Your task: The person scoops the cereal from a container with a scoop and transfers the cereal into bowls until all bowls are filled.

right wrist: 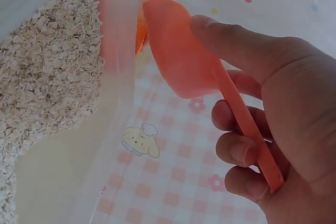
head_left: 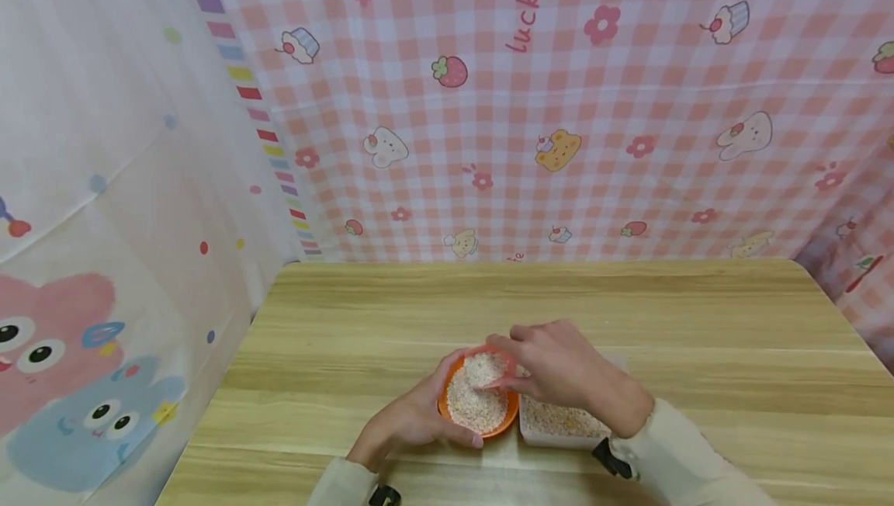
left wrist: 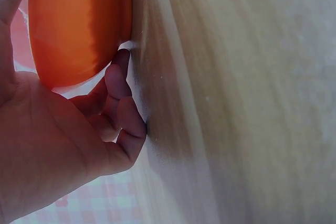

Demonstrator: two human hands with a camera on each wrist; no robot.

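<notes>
An orange bowl (head_left: 507, 422) full of pale oat flakes (head_left: 476, 407) stands on the table. My left hand (head_left: 414, 415) holds it from the left, thumb along the near side; in the left wrist view, the bowl (left wrist: 79, 30) shows its smooth outer wall, and the lower fingers curl by its base. My right hand (head_left: 562, 366) grips a coral-pink scoop (right wrist: 181, 51), its handle (right wrist: 247, 124) wrapped by the fingers and the thumb lying near the scoop's head. Flakes lie in the scoop, which is tilted low over the bowl. The head view hides most of the handle.
A translucent box (head_left: 562, 441) of oat flakes sits right beside the bowl, partly under my right forearm. Its wall (right wrist: 119, 85) and flakes (right wrist: 58, 61) fill the left of the right wrist view. Behind the wooden table (head_left: 391, 304) hangs a pink checked cloth (head_left: 489, 118).
</notes>
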